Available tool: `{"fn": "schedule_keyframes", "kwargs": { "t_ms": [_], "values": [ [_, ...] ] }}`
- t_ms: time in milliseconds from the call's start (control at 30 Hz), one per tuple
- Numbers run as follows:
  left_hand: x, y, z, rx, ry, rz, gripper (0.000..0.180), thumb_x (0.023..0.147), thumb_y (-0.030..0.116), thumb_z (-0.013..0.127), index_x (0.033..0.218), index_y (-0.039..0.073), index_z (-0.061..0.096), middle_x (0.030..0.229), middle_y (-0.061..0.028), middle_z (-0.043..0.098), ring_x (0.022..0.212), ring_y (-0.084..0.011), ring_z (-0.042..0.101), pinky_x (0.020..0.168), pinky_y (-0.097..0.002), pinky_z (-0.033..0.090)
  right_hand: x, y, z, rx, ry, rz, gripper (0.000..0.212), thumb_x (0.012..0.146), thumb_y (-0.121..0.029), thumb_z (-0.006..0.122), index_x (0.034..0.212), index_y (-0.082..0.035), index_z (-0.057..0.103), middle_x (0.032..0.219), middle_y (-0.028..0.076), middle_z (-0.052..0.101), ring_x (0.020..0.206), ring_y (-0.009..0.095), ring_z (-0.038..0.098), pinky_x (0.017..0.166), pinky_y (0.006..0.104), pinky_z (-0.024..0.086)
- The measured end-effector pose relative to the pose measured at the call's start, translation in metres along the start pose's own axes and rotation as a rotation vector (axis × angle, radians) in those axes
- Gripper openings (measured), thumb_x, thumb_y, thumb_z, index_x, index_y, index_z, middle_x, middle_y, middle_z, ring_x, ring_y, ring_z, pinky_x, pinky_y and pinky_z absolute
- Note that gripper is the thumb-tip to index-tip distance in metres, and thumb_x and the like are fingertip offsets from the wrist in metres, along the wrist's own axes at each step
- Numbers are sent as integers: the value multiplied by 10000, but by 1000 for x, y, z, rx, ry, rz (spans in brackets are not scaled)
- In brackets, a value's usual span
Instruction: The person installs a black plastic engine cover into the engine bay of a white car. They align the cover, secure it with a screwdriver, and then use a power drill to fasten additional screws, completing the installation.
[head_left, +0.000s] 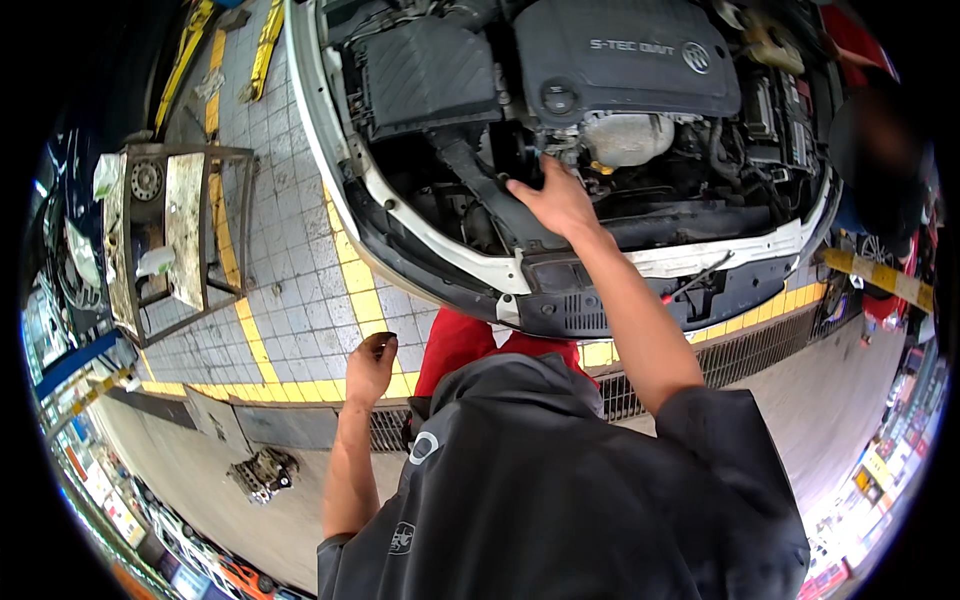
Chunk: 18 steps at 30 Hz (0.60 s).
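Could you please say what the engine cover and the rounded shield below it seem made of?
Broad dark-grey engine cover: probably moulded plastic, satin, judging by its soft sheen and rounded edges. Rounded silvery-grey shield: likely bare metal, dull, judging by its uneven metallic shine.

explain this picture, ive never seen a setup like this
No robot here, just a person's bare hands. The picture comes from a wide fisheye camera on the head, looking down, so straight edges bend. The right hand reaches into a car's open engine bay, near a dark engine cover; its fingertips are partly hidden, so I can't tell whether it holds anything. The left hand, fingers curled, is left of the red trousers, nothing clearly visible in it. A red-ended rod shows at the car's front panel.
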<state>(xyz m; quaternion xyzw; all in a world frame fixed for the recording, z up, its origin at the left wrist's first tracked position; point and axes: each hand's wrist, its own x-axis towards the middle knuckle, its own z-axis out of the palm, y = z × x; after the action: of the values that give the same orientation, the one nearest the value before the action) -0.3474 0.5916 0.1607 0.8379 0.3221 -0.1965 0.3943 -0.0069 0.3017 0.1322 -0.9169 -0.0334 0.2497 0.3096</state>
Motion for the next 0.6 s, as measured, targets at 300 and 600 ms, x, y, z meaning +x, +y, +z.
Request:
{"fn": "schedule_keyframes", "kwargs": {
  "t_ms": [300,600],
  "values": [
    [-34,-71,-29,-55,69,-335,371,1056,303,648,1190,-32,736,1021,-179,797,927,-256,777,828,-356,582,112,-28,105,-245,-565,176,1241,778,-666,837,1599,107,321,1601,284,475,1475,371,501,1192,424,439],
    [-46,-107,3,-74,-10,-390,381,1042,357,631,1166,20,761,1029,-219,786,981,-349,778,846,-400,596,114,-52,99,-280,-610,266,652,754,-400,811,1227,44,739,1274,226,723,1177,327,705,984,416,532]
  ]
}}
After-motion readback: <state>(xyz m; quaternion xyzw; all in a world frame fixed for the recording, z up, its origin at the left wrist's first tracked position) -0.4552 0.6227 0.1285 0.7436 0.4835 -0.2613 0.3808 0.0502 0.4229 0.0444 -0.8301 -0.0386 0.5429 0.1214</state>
